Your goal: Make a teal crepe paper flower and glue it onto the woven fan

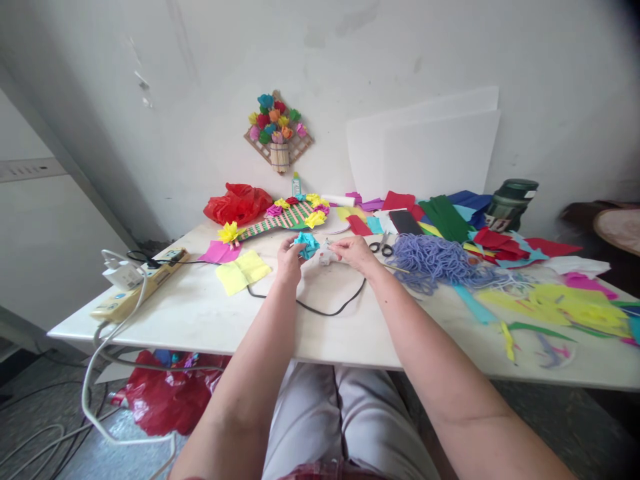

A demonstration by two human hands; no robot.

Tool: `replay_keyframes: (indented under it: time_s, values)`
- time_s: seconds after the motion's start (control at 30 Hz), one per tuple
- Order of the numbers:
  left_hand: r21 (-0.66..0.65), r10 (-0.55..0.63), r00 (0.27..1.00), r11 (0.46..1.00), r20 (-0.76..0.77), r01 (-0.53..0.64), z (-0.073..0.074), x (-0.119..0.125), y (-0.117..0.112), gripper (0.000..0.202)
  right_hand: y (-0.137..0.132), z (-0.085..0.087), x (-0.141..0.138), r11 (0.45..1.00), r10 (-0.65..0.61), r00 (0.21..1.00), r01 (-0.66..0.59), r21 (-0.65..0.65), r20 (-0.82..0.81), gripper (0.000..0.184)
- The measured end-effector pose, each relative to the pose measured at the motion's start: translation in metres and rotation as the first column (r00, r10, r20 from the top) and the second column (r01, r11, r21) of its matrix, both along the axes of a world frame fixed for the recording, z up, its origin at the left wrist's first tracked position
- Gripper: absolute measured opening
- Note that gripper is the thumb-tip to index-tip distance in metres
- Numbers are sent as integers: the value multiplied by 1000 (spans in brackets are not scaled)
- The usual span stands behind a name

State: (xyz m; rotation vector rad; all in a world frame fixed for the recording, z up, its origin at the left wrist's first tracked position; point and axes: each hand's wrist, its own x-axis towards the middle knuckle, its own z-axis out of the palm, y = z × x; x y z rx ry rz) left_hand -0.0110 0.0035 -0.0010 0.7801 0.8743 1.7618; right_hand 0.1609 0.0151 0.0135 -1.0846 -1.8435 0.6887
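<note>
My left hand (290,259) pinches a small teal paper flower (307,244) above the white table (210,313). My right hand (354,252) is closed round a white glue gun (327,253), whose tip points at the flower. The gun's black cord (325,308) loops over the table toward me. Just behind the flower lies a woven green-and-pink paddle (283,220) trimmed with yellow and pink paper flowers.
A power strip (140,283) with a plugged-in charger sits at the left edge. Yellow paper (243,271), pink paper (220,252), scissors (383,247), purple yarn (433,260), paper scraps (560,300), a red bag (239,202), a dark jar (510,203). A flower craft (277,133) hangs on the wall.
</note>
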Motion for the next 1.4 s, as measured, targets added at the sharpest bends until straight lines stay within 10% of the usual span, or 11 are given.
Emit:
replay_keyframes:
  time_s: [0.47,1.4]
  values:
    - [-8,-4,1000,1000,1,4,0,0,-1,42,-8,5,-3,954,23,950,-113,-276,-310,20]
    - [-6,-12,1000,1000,-11,12,-2,0,1,40,-4,3,-2,998,-5,993,-2,-61,-117,28]
